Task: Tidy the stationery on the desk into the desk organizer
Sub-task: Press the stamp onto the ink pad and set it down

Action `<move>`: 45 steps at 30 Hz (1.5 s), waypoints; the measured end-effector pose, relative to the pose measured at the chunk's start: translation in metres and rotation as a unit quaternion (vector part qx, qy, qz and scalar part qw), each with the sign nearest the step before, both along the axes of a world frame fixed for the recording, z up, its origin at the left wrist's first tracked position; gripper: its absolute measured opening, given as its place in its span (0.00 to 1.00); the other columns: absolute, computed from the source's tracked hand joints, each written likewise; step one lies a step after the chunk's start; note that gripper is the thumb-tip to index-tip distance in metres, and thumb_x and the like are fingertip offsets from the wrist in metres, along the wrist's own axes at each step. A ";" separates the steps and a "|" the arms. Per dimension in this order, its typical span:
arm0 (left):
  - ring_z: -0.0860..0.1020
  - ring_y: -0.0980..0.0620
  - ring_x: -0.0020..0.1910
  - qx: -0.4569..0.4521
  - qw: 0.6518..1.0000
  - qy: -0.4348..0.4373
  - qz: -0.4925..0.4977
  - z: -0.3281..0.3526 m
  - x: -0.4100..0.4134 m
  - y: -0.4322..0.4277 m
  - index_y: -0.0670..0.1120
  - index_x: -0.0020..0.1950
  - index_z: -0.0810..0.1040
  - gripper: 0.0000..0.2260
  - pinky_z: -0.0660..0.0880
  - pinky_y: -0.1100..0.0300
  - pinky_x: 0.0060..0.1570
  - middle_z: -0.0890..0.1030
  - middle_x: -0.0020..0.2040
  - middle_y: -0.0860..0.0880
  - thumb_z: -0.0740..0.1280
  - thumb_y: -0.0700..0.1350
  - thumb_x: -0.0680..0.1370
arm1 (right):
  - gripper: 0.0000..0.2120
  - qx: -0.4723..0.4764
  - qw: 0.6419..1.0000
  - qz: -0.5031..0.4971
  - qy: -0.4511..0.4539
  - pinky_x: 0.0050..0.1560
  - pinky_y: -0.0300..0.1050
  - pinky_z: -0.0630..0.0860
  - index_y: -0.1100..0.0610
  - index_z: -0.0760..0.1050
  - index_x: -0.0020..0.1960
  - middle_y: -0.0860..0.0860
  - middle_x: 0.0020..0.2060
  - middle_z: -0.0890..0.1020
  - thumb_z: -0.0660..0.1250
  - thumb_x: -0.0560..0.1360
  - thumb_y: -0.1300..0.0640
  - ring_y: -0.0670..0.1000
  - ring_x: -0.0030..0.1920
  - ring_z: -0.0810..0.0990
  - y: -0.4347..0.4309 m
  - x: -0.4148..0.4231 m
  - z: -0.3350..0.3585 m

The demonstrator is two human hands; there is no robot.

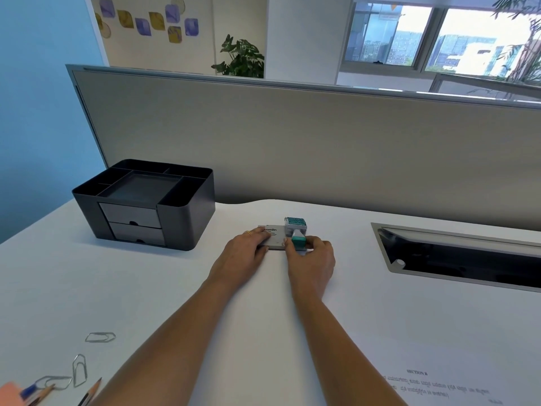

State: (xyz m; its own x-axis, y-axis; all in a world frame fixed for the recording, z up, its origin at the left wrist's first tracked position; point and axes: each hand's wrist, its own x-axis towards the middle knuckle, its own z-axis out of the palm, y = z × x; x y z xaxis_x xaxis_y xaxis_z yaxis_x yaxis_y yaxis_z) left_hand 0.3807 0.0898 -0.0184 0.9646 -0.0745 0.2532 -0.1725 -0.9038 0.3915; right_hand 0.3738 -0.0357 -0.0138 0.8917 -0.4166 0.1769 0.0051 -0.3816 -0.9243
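Both hands are meeting at the middle of the white desk, well to the right of the desk organizer. The left hand is gripping a flat grey ink pad marked "camlin", which is lying on the desk. Its fingers are curling over the pad's left edge, and the thumb is sitting against the near edge. The right hand is pinching the teal handle of a rubber stamp between thumb and fingertips. The stamp is lying tipped on its side, just beside the pad's right edge, with its teal printing bands facing away from the person.

The dark grey organizer is standing at the back left with two drawers closed. Three paper clips and a few pencils are lying near the lower left corner. A printed sheet is lying at the lower right, and a cable hatch is sitting open in the desk on the right.
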 end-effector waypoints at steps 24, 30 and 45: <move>0.67 0.51 0.68 -0.002 1.000 -0.005 0.021 -0.002 0.000 0.000 0.47 0.70 0.67 0.19 0.61 0.61 0.67 0.66 0.72 0.49 0.60 0.46 0.79 | 0.19 -0.026 0.999 0.026 0.018 0.50 0.36 0.66 0.59 0.72 0.57 0.52 0.56 0.72 0.73 0.70 0.55 0.52 0.56 0.74 -0.002 0.001 -0.001; 0.68 0.50 0.68 -0.002 1.000 -0.004 0.024 -0.002 -0.001 0.000 0.46 0.70 0.67 0.19 0.61 0.61 0.67 0.66 0.72 0.48 0.60 0.45 0.79 | 0.26 -0.047 0.998 0.030 0.033 0.56 0.42 0.70 0.59 0.68 0.62 0.54 0.60 0.71 0.74 0.68 0.55 0.54 0.59 0.73 -0.003 0.002 -0.002; 0.53 0.52 0.75 -0.028 0.990 0.058 0.126 -0.004 -0.055 -0.009 0.45 0.75 0.56 0.22 0.51 0.59 0.72 0.56 0.76 0.48 0.51 0.50 0.82 | 0.41 -0.068 0.989 0.081 0.104 0.64 0.46 0.68 0.61 0.56 0.71 0.56 0.67 0.65 0.75 0.67 0.56 0.56 0.65 0.70 -0.006 -0.033 0.004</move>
State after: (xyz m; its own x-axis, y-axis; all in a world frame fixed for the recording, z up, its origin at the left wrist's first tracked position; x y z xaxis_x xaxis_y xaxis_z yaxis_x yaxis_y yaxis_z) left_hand 0.3257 0.0809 -0.0227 0.9738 0.1827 0.1357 0.1046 -0.8887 0.4463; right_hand 0.3406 -0.0420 -0.0095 0.9678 -0.2502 0.0277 -0.1079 -0.5120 -0.8522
